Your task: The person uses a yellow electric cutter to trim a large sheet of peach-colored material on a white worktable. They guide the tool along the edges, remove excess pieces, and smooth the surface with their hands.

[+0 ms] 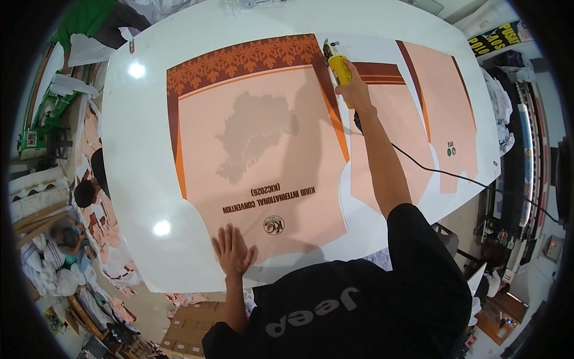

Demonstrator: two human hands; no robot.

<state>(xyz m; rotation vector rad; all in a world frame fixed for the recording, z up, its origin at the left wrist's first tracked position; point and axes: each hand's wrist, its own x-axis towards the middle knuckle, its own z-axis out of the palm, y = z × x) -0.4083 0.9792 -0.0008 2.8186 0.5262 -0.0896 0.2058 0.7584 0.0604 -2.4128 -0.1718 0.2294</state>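
My right hand (357, 93) is wrapped round a yellow electric fabric cutter (339, 70). The metal head of the cutter is at the far right corner of a large peach fabric panel (203, 137), by its dark red patterned border. My left hand (232, 250) lies flat with fingers spread on the near left edge of that panel. Grey map-like artwork and dark lettering are printed on the panel. Right of it, partly under my right arm, lies a smaller peach piece (388, 137) with a dark red band. Farther right is another peach piece (442, 102) with dark red edges.
All the pieces lie on a white table (140, 197). The cutter's black cord (430, 169) runs off to the right across the fabric. Cardboard boxes (186, 329) stand below the near edge. A person in green (84, 21) handles pale cloth at far left.
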